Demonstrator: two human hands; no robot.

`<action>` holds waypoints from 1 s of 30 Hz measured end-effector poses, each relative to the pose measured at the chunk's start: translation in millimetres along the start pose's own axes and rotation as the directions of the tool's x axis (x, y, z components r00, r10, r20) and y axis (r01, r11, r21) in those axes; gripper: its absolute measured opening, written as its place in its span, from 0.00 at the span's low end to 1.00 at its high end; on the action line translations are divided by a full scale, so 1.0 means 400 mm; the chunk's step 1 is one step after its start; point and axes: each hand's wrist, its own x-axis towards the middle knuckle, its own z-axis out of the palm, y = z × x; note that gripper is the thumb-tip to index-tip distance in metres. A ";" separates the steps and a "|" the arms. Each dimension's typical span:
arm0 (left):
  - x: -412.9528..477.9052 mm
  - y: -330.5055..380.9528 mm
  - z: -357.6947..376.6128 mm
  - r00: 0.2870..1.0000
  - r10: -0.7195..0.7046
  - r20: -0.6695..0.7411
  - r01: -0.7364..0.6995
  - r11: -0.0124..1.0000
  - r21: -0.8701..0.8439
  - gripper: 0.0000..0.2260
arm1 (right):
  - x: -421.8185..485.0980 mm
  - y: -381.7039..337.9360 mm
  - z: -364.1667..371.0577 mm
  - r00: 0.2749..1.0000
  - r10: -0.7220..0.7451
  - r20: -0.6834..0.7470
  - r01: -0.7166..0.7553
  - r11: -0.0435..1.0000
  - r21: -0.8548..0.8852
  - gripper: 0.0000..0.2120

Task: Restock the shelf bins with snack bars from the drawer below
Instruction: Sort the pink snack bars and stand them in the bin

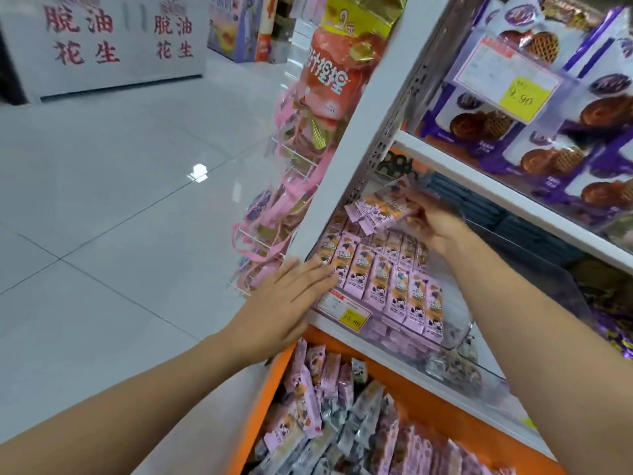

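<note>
head view: left hand [291,303] flat, fingers straight and together, holding nothing. its fingertips touch the front-left packs in the clear shelf bin [459,323], just beside the white upright [346,138]. right hand [435,224] is above the bin's back rows, fingers curled, pinching a fanned bunch of snack bars [373,210], pink and orange wrappers.

binned bars [387,279] stand upright in rows, about six in the front row and a second row behind. orange drawer [270,395] is pulled out below the bin, with loose bars [318,406] heaped in it, pink mixed with grey-white packs. yellow price tag [349,311] sits on the shelf edge between bin and drawer.

around: pink hanging packs [274,214] on a wire rack left of the upright, an orange bag [325,73] above them, purple waffle bags [513,132] on the upper shelf, a white cabinet [102,46] across the tiled floor [102,200].

hard to tell: the held bunch is motion-blurred, maybe three or four. the back rows are partly hidden by the upright and the right hand. the drawer is cut off at the bottom edge, so the loose bars can't be counted.
</note>
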 end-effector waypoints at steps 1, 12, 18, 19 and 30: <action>0.001 0.000 0.004 1.000 -0.001 -0.004 0.001 1.000 -0.016 0.23 | 0.017 0.000 0.002 1.000 -0.008 0.002 0.008 1.000 -0.028 0.04; 0.014 0.023 0.021 0.994 -0.027 -0.107 0.021 0.998 -0.053 0.23 | 0.144 0.092 0.040 0.987 0.113 0.115 -0.112 0.994 -0.014 0.04; 0.017 0.027 0.024 0.989 -0.031 -0.142 0.025 0.999 -0.042 0.21 | 0.173 0.128 0.083 0.986 0.117 0.117 -0.122 0.992 0.035 0.06; 0.017 0.028 0.024 0.988 -0.033 -0.150 0.028 0.999 -0.036 0.22 | 0.178 0.133 0.090 0.988 0.105 0.116 -0.108 0.994 0.020 0.07; 0.014 0.028 0.027 0.988 -0.045 -0.151 0.044 0.999 -0.008 0.23 | 0.187 0.155 0.100 0.994 0.045 0.103 -0.032 0.992 -0.121 0.17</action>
